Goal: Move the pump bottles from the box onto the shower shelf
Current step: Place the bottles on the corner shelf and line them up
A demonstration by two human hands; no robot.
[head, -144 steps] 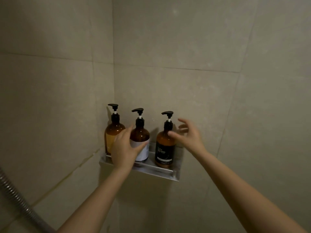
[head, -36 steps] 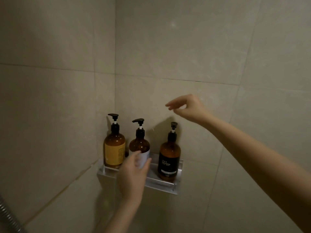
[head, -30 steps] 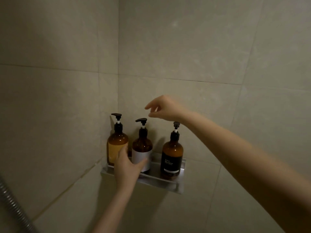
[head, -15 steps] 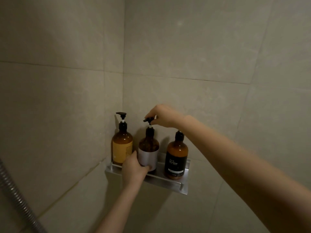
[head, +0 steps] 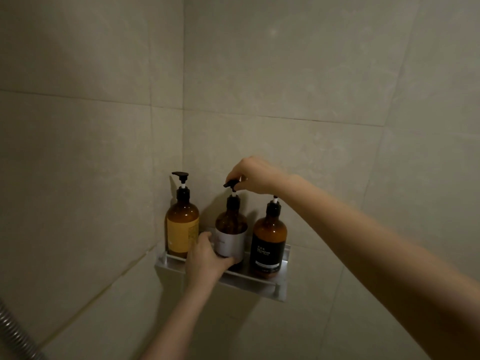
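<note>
Three amber pump bottles stand upright in a row on the metal shower shelf (head: 281,291) in the tiled corner. The left bottle (head: 181,229) has a yellow label, the middle bottle (head: 232,236) a white label, the right bottle (head: 268,242) a black label. My left hand (head: 205,261) wraps the lower body of the middle bottle. My right hand (head: 255,175) pinches that bottle's black pump head (head: 231,183) from above. My right forearm hides the right bottle's pump head. No box is in view.
Beige tiled walls meet in a corner right behind the shelf. A ribbed metal shower hose (head: 15,336) runs along the lower left edge of the view.
My right hand came left from above the right bottle and dropped onto the middle bottle's pump head. My left hand closed more firmly around that bottle. The pump nozzle still points left.
</note>
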